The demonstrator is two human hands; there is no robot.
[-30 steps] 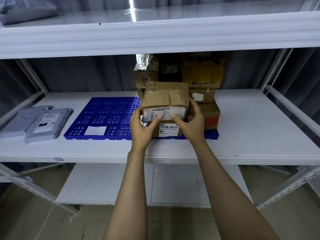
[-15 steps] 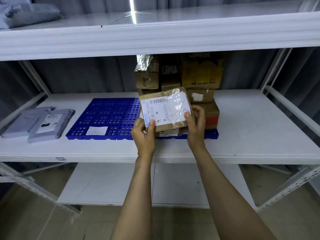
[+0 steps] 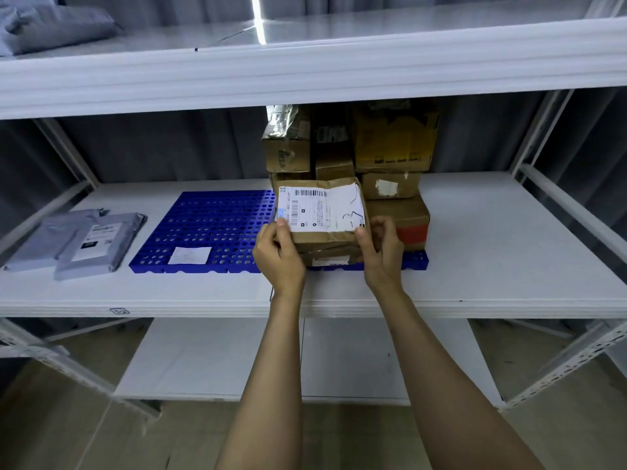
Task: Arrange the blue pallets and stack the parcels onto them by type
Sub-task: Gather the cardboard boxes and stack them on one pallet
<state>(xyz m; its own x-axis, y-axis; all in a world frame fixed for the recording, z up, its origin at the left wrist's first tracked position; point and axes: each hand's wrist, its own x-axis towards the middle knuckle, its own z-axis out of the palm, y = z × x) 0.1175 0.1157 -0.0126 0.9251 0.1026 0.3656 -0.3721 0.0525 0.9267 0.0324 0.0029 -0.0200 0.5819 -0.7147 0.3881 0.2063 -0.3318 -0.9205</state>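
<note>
A small brown cardboard box (image 3: 322,212) with a white shipping label on top sits on another box at the front of the cardboard stack (image 3: 393,144). My left hand (image 3: 278,256) grips its front left corner, thumb on the label. My right hand (image 3: 381,252) holds its front right corner. The stack stands on the right blue pallet (image 3: 415,259). The left blue pallet (image 3: 210,225) carries only a white paper slip (image 3: 190,255). Two grey mailer bags (image 3: 91,239) lie flat on the shelf, left of the pallets.
The white middle shelf (image 3: 492,252) has bare room to the right of the stack. The upper shelf (image 3: 305,69) hangs low over the boxes and holds a grey bag (image 3: 51,25) at its left. Slanted metal braces (image 3: 563,361) flank a lower shelf.
The box was turned so its white label faces up, then lowered from a tilted hold to lie flat on the front of the stack. Both hands stayed on its front corners.
</note>
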